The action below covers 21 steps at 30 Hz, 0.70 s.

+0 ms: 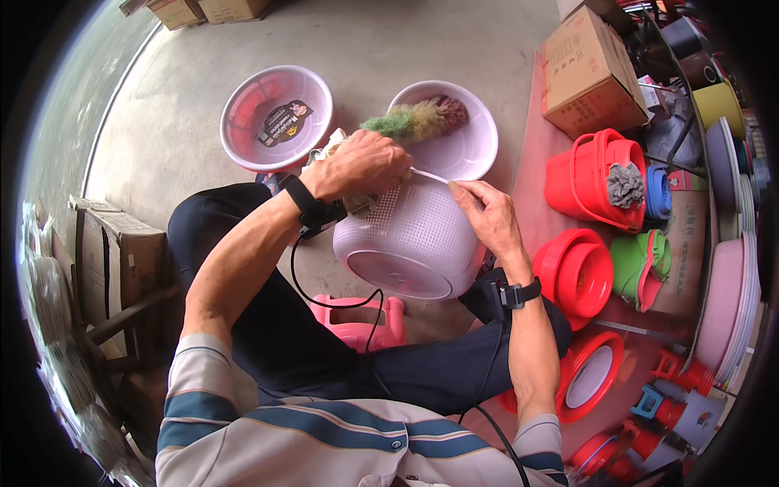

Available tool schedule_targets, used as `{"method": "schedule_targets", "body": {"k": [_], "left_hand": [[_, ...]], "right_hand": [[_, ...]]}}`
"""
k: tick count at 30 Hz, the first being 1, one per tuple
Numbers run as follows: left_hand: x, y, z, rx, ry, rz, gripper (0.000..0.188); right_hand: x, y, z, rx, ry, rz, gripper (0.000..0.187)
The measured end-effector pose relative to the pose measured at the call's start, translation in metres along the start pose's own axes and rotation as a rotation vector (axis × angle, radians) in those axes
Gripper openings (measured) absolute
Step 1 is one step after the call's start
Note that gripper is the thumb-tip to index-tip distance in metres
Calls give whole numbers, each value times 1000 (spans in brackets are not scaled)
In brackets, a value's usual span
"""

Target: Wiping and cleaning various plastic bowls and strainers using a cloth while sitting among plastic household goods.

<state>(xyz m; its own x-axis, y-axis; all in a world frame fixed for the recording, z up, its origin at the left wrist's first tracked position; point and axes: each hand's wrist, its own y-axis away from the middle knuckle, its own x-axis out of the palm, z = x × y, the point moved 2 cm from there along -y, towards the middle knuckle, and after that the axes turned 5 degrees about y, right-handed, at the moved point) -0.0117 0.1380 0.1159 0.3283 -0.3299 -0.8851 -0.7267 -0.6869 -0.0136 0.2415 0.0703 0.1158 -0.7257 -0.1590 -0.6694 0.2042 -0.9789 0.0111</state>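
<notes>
A lavender perforated plastic basket [422, 235] is tilted on its side between my knees, its round base facing me. My right hand [491, 215] pinches the basket's rim between thumb and fingers. My left hand [361, 166] is closed at the rim's other end, with a bunched cream cloth [331, 146] showing beyond its knuckles and some fabric below. Its fingertips are partly hidden. Just past that hand, a fluffy duster [426, 119] in green, yellow and purple lies across a lavender basin [483, 134].
Another lavender basin [231, 122] with a dark label stands at the far left. A pink stool [369, 325] is under my legs. Red buckets [568, 191], red basins [560, 276], a green bucket [629, 272] and a cardboard box [588, 81] line the right. Cartons [134, 252] stand left.
</notes>
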Motion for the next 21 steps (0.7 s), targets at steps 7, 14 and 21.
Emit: {"method": "schedule_targets", "body": {"k": [7,14,21], "left_hand": [[11,-4,-16,137,-43,-152,17],[-1,5,-5,45,110,-117,24],[2,18,41,-98,267,-64,37]], "right_hand": [[26,-7,12,112,147,-54,38],[7,-1,-7,200,-110,-48,43],[-15,8,-21,311,-528,-82,36]]}}
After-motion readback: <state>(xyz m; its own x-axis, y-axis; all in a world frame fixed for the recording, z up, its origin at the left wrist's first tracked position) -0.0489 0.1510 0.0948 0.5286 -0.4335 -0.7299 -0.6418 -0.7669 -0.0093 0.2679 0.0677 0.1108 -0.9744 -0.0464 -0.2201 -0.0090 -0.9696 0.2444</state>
